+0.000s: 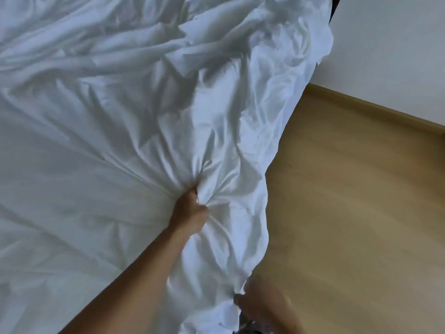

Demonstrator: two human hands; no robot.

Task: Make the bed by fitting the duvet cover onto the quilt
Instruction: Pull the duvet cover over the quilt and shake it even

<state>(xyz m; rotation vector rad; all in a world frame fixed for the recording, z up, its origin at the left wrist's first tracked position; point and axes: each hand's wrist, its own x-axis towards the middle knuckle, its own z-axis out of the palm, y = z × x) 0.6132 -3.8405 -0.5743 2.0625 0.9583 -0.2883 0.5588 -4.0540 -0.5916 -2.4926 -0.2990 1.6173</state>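
Note:
A white duvet cover lies crumpled over the bed and fills most of the view; I cannot tell the quilt apart from it. My left hand reaches forward and grips a bunched fold of the cover near its right side, creases radiating from the fist. My right hand is blurred at the bottom edge and pinches the cover's near edge where it hangs beside the bed.
Light wooden floor lies to the right of the bed. A white wall with a wooden skirting board runs along the back right. A dark edge shows at the top, past the cover.

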